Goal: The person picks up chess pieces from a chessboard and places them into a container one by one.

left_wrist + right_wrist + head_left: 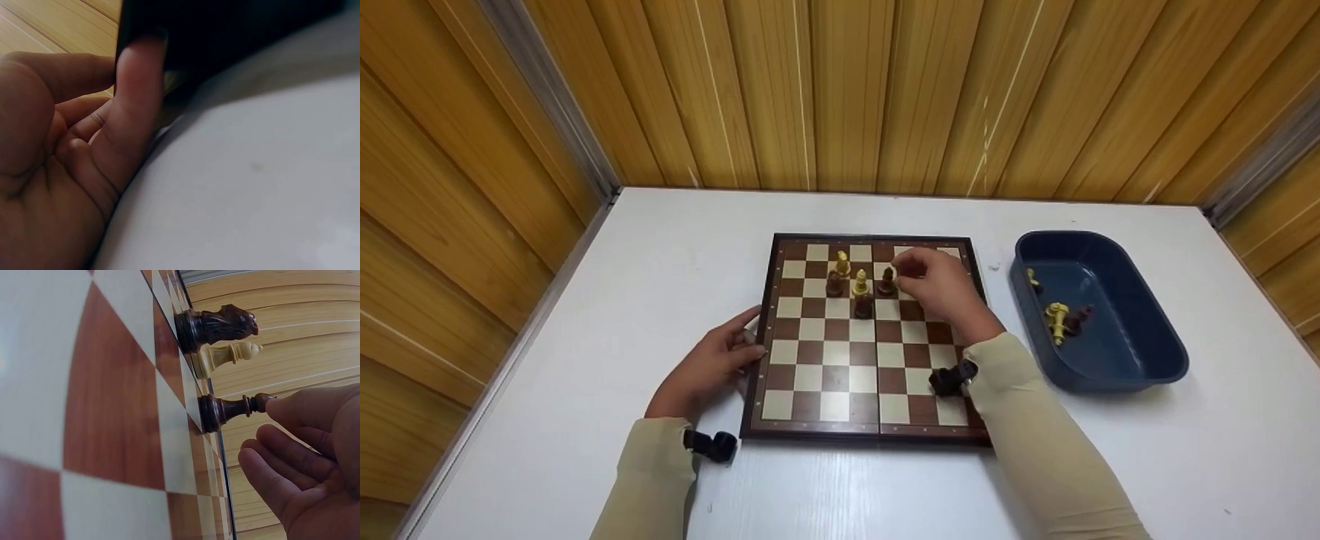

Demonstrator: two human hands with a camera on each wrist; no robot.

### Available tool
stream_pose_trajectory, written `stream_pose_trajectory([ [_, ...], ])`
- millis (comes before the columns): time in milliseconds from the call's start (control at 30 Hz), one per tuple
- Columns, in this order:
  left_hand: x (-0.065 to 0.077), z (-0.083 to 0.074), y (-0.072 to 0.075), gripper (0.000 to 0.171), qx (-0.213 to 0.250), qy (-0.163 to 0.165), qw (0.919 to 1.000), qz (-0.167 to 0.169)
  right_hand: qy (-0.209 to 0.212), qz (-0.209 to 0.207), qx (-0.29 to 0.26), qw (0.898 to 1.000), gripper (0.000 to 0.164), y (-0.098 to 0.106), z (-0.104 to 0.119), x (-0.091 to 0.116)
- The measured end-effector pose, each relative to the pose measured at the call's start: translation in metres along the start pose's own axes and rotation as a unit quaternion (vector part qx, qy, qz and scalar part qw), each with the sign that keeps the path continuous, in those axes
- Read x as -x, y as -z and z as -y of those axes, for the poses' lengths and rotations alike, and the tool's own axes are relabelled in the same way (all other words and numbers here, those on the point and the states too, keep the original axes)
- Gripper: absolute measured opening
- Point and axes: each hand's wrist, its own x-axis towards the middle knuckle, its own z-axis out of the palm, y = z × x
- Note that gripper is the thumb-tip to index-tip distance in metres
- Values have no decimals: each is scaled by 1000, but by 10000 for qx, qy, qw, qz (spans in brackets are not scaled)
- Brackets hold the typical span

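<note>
On the chessboard [823,351], my right hand [949,289] pinches the head of a dark bishop [225,410]. Its thumb tip touches the top of the piece in the right wrist view; the index fingertip is hidden there. The bishop's base stands on the board, upright. Beside it stand a cream bishop [861,283] and a dark knight [216,326]. Further left are another dark piece [834,283] and a yellow piece [842,262]. My left hand [709,367] rests against the board's left edge, its thumb and index finger touching the rim.
A blue plastic bin [1140,352] stands right of the board, with several yellow and dark chess pieces lying in it. A white table [675,255] carries everything. Yellow wood-look panels [847,97] rise behind and at both sides.
</note>
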Motion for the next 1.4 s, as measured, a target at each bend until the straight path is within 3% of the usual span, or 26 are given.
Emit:
stream_pose_trajectory([
  [200,-1,-1,0,67,-534,-117,9985,-49,-233,130,-157,9995,30,-5,2,-2],
  [367,-1,-1,0,67,-568,-95,9983,-124,-287,176,-139,9993,31,-10,3,-4],
  [733,-1,1,0,67,-174,-81,9998,5,-229,158,-322,9991,24,-14,2,-6],
  [967,-1,0,1,67,-326,-163,9993,-1,-259,105,-308,9991,22,-15,2,-7],
  [1200,-2,0,-1,69,71,119,9999,98,-171,6,-690,9975,23,-15,-1,-6],
  [1400,-1,-2,-1,68,75,98,9999,69,-224,-200,-917,9953,22,-13,-3,-6],
])
